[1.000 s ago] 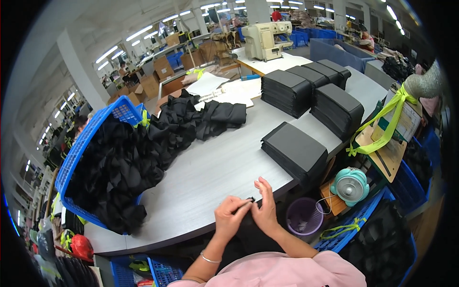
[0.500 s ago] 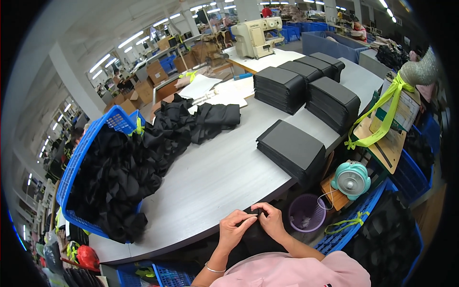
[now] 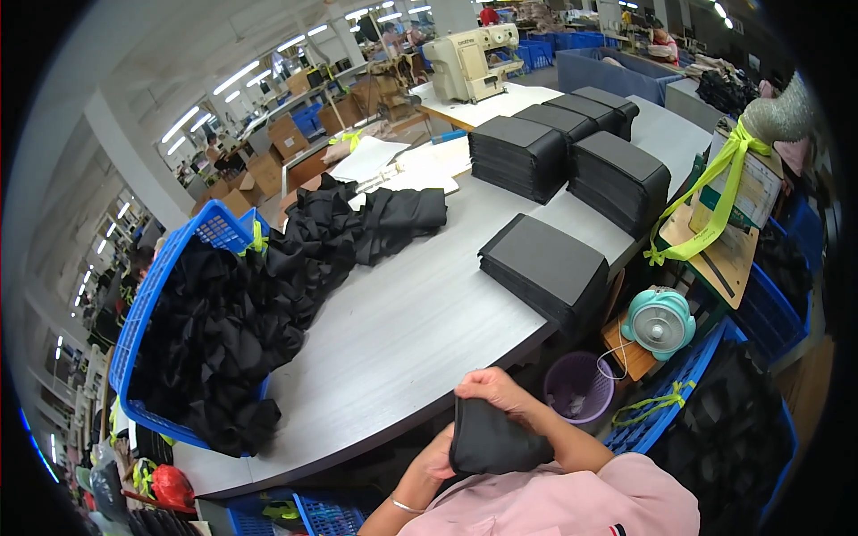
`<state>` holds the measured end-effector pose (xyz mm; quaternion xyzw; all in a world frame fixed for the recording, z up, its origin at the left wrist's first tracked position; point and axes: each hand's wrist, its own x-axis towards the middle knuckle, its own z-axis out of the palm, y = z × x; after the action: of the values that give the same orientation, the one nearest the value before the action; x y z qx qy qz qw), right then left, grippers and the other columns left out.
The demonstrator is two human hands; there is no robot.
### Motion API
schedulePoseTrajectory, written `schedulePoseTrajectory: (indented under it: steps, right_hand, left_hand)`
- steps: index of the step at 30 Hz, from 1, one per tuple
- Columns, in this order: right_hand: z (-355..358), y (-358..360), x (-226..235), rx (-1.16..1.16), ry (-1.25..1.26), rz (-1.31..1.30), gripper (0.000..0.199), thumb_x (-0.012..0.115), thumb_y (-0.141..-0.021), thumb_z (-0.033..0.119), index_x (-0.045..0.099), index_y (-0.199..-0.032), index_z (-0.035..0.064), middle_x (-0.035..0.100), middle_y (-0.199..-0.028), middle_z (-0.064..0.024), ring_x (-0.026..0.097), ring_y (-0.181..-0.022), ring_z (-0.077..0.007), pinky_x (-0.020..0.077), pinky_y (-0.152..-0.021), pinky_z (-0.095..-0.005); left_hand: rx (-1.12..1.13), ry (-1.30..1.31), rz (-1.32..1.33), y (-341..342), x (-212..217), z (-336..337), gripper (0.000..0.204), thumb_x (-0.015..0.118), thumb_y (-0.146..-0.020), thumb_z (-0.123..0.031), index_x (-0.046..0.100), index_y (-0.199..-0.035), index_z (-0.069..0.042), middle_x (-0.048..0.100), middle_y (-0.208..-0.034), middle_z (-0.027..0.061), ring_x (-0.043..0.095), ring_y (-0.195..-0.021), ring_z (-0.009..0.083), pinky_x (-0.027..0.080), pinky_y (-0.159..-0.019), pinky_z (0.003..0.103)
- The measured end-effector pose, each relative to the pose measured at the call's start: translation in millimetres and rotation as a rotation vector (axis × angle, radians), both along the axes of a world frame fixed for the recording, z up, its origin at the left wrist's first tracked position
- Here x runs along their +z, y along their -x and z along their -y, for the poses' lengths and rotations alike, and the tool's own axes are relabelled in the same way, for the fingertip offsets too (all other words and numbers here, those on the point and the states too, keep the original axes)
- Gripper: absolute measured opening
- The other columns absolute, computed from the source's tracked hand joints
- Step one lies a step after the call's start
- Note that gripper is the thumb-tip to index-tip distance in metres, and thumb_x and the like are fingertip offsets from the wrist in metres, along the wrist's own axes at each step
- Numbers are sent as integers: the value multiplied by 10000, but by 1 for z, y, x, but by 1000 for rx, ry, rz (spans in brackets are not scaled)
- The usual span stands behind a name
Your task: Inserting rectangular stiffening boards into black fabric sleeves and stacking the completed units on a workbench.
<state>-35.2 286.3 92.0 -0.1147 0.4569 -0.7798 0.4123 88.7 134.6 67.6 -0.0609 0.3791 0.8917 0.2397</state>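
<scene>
Between my hands, close to my body at the table's near edge, a black fabric piece (image 3: 496,439) hangs spread out. Its top edge is pinched by my right hand (image 3: 493,389), fingers closed. My left hand (image 3: 438,454) grips the lower left side of the cloth, and some of its fingers are hidden behind it. On the table beyond, the nearest neat stack of folded black pieces (image 3: 545,263) lies by the right edge. A loose heap of black fabric (image 3: 214,330) spills from a tipped blue basket (image 3: 134,357) at the left.
More black stacks (image 3: 518,147) stand farther back on the grey table (image 3: 357,348). A cream sewing machine (image 3: 469,67) is at the far end. To my right are a purple bin (image 3: 581,389), a teal fan (image 3: 660,323) and a blue crate (image 3: 666,402) of black fabric.
The black fabric, earlier a small bunch between my fingertips, is now opened out. My right hand has risen slightly, and my left hand has moved lower along the cloth.
</scene>
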Motion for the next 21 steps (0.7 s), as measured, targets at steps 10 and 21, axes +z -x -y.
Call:
schedulePoseTrajectory:
  steps: [10, 21]
  right_hand:
    - [55, -66, -55, 452, -158, 36, 323, 722, -935, 355, 653, -781, 79, 634, -758, 27, 564, -700, -58, 448, -634, -221]
    - [-13, -19, -93, -323, -68, 108, 275, 603, -980, 311, 645, -1089, 62, 677, -974, -44, 654, -745, -128, 547, -721, -298]
  left_hand:
    - [124, 773, -645, 47, 38, -101, 454, 426, -1052, -219, 424, -1451, -4, 481, -1476, 123, 546, -1278, 272, 462, -1043, 379]
    - [489, 345, -20, 65, 79, 1, 550, 416, -1079, -242, 226, -1580, -117, 327, -1582, -4, 467, -1333, 151, 427, -1013, 286]
